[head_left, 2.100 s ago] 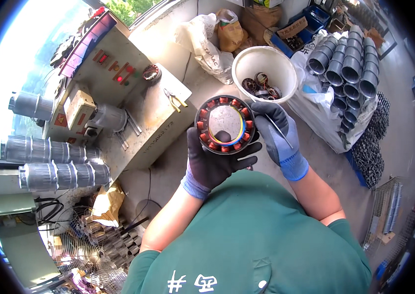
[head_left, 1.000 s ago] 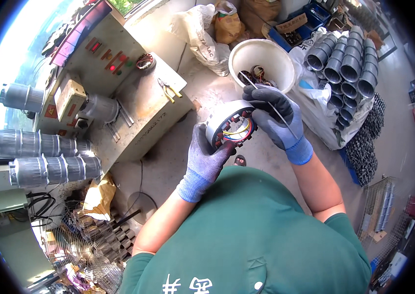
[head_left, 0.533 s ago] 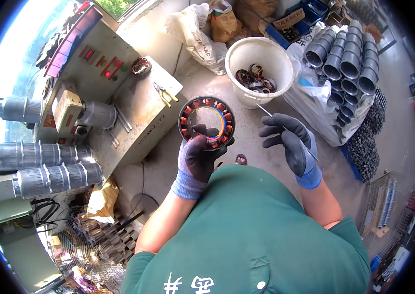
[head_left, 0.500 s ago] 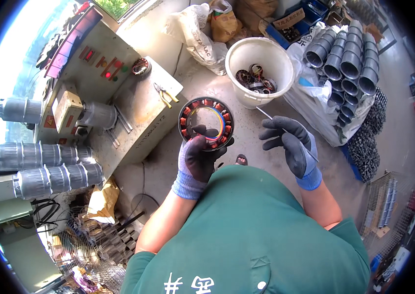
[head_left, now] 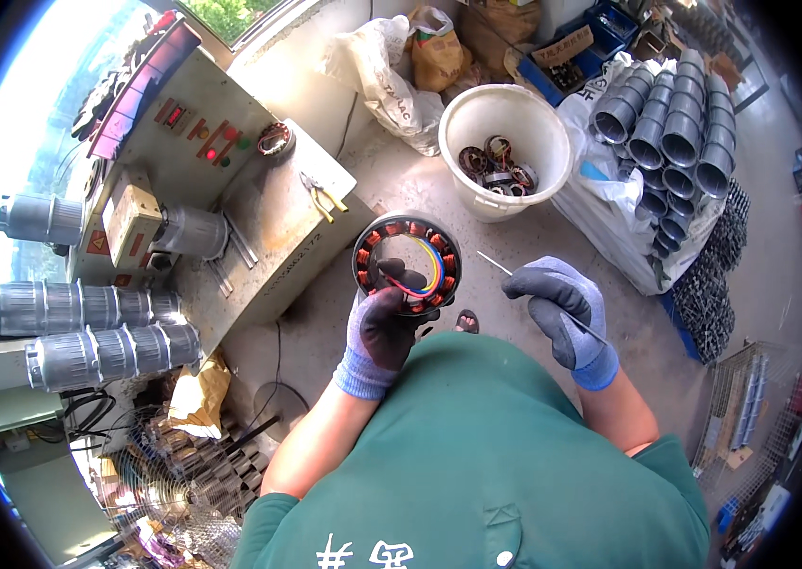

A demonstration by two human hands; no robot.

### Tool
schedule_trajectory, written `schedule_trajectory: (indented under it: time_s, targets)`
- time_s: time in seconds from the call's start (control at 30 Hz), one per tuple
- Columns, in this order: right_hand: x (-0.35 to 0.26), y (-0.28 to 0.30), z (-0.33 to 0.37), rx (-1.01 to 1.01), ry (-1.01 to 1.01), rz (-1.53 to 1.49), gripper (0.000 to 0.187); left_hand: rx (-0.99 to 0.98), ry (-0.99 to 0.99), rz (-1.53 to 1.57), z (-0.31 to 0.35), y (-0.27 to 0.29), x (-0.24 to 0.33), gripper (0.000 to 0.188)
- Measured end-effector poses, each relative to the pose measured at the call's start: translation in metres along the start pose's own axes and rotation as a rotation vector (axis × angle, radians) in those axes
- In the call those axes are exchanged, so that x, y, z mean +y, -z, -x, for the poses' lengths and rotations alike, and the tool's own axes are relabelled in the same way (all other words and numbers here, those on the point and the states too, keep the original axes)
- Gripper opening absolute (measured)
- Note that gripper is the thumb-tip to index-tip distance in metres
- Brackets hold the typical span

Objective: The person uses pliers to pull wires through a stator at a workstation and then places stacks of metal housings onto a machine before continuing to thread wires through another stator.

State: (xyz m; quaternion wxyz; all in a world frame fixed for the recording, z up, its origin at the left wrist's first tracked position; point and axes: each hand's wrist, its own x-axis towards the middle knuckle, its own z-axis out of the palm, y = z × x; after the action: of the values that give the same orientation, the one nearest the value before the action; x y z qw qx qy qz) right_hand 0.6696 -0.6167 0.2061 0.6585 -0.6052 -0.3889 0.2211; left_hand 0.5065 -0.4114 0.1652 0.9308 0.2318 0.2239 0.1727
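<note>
Stator ring [head_left: 416, 229] sits clasped in the left grip [head_left: 384, 332], while the right grip [head_left: 564, 308] curls around a thin rod [head_left: 492, 261].

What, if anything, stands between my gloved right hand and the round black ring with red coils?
Nothing visible stands in the way. Only the thin grey metal rod, held by the gloved right hand itself, juts into the gap; its tip is apart from the round black ring with red coils.
</note>
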Motion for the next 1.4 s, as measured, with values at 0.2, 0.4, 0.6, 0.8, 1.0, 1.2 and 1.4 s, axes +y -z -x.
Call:
schedule_trajectory:
  time_s: [0.2,0.4,0.6,0.8,1.0,1.2,1.4]
  targets:
    - [-0.005,-0.009,-0.005,-0.017,-0.016,-0.095,0.021,-0.036,-0.001,-0.036,-0.001,0.008,0.001,0.043]
    - [-0.007,-0.021,-0.015,-0.066,-0.069,-0.005,0.017,0.056,0.058,-0.049,0.002,0.017,0.001,0.041]
    - [0.001,-0.031,-0.022,-0.080,0.007,0.135,0.015,0.035,0.036,-0.064,0.002,0.016,0.003,0.044]
    - [-0.003,-0.039,-0.026,-0.118,0.118,0.363,0.015,0.045,-0.019,-0.175,0.002,0.016,0.003,0.043]
    - [-0.013,-0.050,-0.028,-0.207,0.192,0.640,0.017,0.089,-0.127,-0.375,0.005,0.006,0.003,0.041]
    - [-0.021,-0.054,-0.035,-0.263,0.155,0.662,0.014,0.094,-0.018,-0.269,0.011,0.011,0.007,0.043]
    - [-0.011,-0.050,-0.045,-0.251,0.101,0.473,0.012,-0.074,0.156,0.000,0.014,0.029,0.020,0.041]
